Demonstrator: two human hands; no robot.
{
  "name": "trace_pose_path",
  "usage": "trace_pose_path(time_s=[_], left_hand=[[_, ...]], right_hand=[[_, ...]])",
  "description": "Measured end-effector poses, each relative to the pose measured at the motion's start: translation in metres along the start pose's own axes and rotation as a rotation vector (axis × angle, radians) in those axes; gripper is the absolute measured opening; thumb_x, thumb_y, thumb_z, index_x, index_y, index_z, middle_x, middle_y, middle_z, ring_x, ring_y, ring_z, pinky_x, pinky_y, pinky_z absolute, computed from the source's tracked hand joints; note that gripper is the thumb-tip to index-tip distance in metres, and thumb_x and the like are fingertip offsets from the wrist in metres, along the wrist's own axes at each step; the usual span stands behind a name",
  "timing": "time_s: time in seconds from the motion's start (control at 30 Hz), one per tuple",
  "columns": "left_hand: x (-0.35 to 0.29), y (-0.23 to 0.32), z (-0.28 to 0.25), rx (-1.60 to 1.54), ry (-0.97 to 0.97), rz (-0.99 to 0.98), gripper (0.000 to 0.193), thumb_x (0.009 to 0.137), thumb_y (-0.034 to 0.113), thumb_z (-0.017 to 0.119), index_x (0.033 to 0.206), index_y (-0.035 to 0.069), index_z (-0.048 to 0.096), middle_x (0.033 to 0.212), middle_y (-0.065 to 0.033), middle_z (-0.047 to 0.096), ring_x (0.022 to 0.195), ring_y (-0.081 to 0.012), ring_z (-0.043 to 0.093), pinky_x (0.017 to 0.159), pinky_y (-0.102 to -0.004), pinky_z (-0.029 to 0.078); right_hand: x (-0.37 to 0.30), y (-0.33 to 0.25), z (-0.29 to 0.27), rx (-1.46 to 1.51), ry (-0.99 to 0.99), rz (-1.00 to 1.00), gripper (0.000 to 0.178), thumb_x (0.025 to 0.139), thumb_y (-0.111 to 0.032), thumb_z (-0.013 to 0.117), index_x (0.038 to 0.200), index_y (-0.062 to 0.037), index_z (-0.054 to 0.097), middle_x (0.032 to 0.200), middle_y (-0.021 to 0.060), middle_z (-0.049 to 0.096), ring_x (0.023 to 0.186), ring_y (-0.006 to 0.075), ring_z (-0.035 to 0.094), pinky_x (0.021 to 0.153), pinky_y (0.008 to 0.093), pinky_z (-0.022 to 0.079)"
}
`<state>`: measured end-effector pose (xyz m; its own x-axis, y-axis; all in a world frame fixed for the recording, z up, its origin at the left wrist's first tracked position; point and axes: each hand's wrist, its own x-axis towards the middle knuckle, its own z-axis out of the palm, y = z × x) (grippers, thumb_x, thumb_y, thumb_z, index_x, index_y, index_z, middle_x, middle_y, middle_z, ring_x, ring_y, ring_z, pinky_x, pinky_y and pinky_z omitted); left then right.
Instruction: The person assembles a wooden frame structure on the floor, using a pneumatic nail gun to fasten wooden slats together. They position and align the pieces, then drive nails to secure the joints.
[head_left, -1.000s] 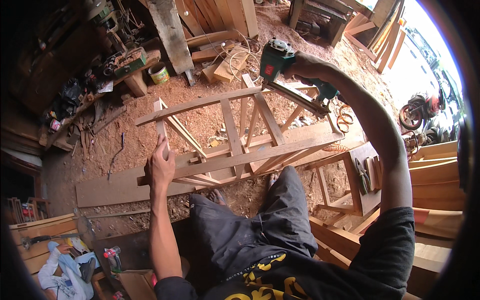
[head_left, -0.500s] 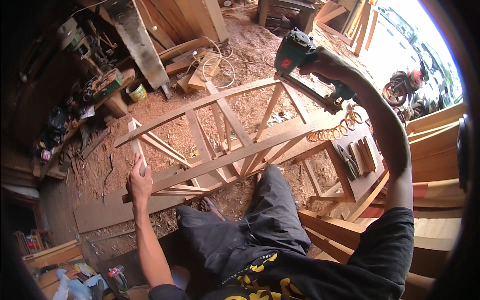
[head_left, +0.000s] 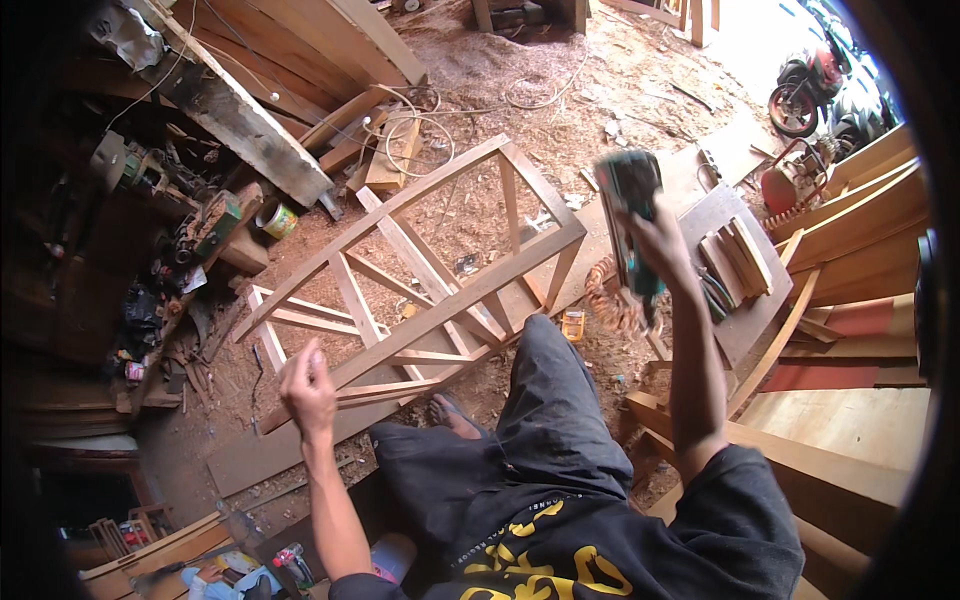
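A ladder-like wooden frame (head_left: 440,312) with long rails and slanting crosspieces lies in front of my knees. My left hand (head_left: 309,392) is closed at its near left corner, over the end of the near rail; the exact grip is partly hidden by the fingers. In my right hand (head_left: 655,240) is a dark green nail gun (head_left: 628,215), held up beyond the right end of the frame. An orange coiled air hose (head_left: 604,297) hangs beside the gun.
At right, a brown board (head_left: 740,325) carries short wood strips (head_left: 737,258) and pliers (head_left: 714,297). A yellow item (head_left: 573,325) lies by my knee. Stacked planks (head_left: 850,400) stand close on my right. A white cable (head_left: 430,140) and a paint can (head_left: 277,219) lie farther off.
The nail gun has come down from above the frame's far right corner and swung from slanting to nearly upright. My left hand has slid to the near corner, and the frame has turned slightly.
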<state>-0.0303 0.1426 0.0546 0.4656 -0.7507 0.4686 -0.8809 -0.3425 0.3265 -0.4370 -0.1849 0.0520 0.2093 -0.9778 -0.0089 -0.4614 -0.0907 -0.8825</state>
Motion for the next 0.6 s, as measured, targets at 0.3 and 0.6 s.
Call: trace_pose_path(time_s=[0.3, 0.6], left_hand=[[0.055, 0.060, 0.077, -0.075, -0.248, -0.104, 0.054, 0.091, 0.020, 0.061, 0.136, -0.004, 0.044, 0.150, -0.0254, 0.031, 0.136, -0.0383, 0.038, 0.111, -0.0419, 0.034], [0.054, 0.039, 0.095, -0.022, -0.327, 0.001, 0.056, 0.089, 0.012, 0.057, 0.139, -0.006, 0.039, 0.157, -0.0280, 0.007, 0.146, -0.0404, 0.016, 0.118, -0.0415, 0.025]], right_hand=[[-0.202, 0.179, 0.053, -0.010, 0.134, 0.373, 0.026, 0.083, -0.017, 0.066, 0.103, 0.0002, 0.064, 0.082, 0.0176, 0.067, 0.076, 0.0258, 0.065, 0.073, 0.0390, 0.049], [-0.265, 0.214, 0.062, 0.082, 0.089, 0.392, 0.018, 0.082, -0.008, 0.059, 0.097, 0.0019, 0.063, 0.071, 0.0072, 0.059, 0.066, 0.0143, 0.052, 0.064, 0.0312, 0.045]])
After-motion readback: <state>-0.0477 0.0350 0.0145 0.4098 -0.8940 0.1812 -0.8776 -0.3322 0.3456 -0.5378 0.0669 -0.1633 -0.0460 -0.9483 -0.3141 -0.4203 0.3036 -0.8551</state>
